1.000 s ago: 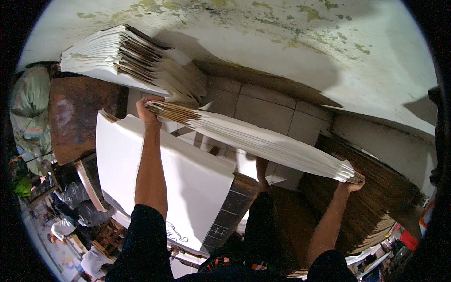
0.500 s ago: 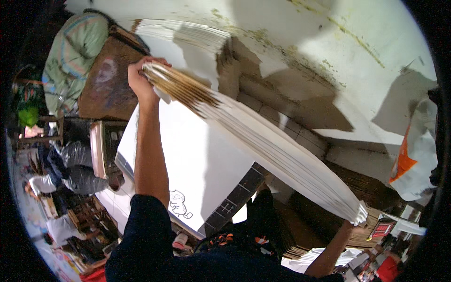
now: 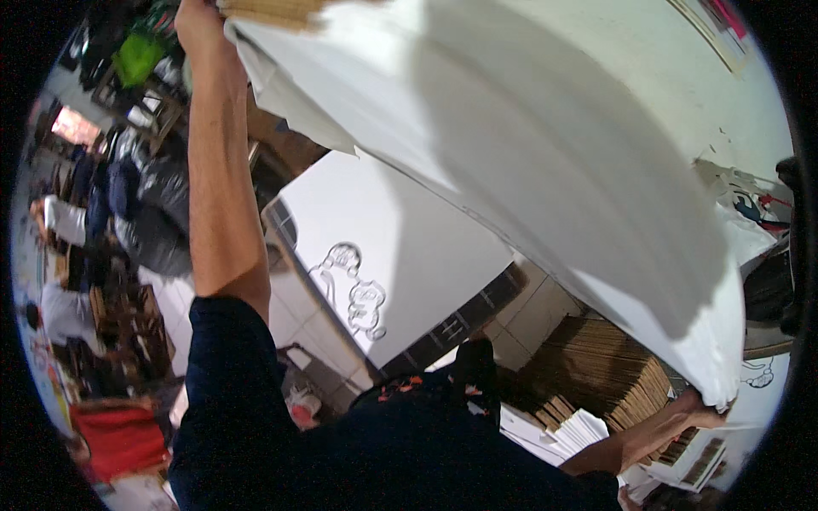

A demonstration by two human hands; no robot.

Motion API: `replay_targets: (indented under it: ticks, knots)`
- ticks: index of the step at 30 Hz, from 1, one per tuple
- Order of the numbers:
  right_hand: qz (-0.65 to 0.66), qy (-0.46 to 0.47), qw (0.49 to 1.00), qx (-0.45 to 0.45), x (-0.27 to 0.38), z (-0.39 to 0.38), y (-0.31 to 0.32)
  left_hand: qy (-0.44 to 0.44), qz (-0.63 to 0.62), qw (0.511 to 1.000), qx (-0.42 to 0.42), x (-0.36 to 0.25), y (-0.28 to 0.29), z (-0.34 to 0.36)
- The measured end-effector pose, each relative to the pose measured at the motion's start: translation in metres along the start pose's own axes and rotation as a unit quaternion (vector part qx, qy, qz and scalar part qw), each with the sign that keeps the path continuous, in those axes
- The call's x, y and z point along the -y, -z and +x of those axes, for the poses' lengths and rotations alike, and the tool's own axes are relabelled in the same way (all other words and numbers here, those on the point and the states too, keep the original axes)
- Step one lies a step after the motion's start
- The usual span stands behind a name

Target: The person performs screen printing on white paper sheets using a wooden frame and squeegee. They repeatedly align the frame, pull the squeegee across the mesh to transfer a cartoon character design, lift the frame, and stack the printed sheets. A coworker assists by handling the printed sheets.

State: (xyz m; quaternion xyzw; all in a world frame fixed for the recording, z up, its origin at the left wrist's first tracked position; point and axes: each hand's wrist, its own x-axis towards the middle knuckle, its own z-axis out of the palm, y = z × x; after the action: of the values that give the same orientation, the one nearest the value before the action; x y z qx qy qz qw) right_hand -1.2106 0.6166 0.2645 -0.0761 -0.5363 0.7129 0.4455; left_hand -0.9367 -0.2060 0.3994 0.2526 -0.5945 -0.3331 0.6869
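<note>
A bundle of large white-faced cardboard sheets [image 3: 562, 145] spans the view, held up between my two hands and bowed along its length. My left hand [image 3: 198, 24] is closed at its far left end, beside brown edges; the fingers are partly hidden and cut by the frame. My right hand [image 3: 697, 410] grips the gathered white end at the lower right. Beneath the bundle lies a large white printed sheet [image 3: 426, 230], with black line-drawn cartoon figures and a dark border strip. The bundle covers its far part.
Brown cardboard sheets [image 3: 588, 366] stand stacked at my right, with folded white sheets [image 3: 579, 434] nearer. At the left are dark plastic bags [image 3: 158, 230], a wooden chair [image 3: 128, 319], a red cloth [image 3: 119, 439] and other people. A stained white wall [image 3: 682, 94] rises at far right.
The bundle has been raised and swung, now showing its broad white face instead of its edges. My left hand has moved up and left, my right hand slightly right. More printed figures show below.
</note>
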Motion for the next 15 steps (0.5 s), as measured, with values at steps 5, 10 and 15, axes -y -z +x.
replay_targets:
  ticks: [5,10,15]
  knots:
    - [0.078,-0.086,0.992,0.038,0.063,-0.046,-0.069,0.073,-0.033,0.996,-0.023,0.004,0.134,0.054]
    - [0.024,-0.077,0.994,0.070,0.071,-0.087,-0.102,0.064,0.130,0.987,-0.066,-0.025,0.235,0.055]
    - [0.036,-0.106,0.987,0.119,0.085,-0.132,-0.085,0.149,0.067,0.983,-0.081,-0.018,0.279,0.007]
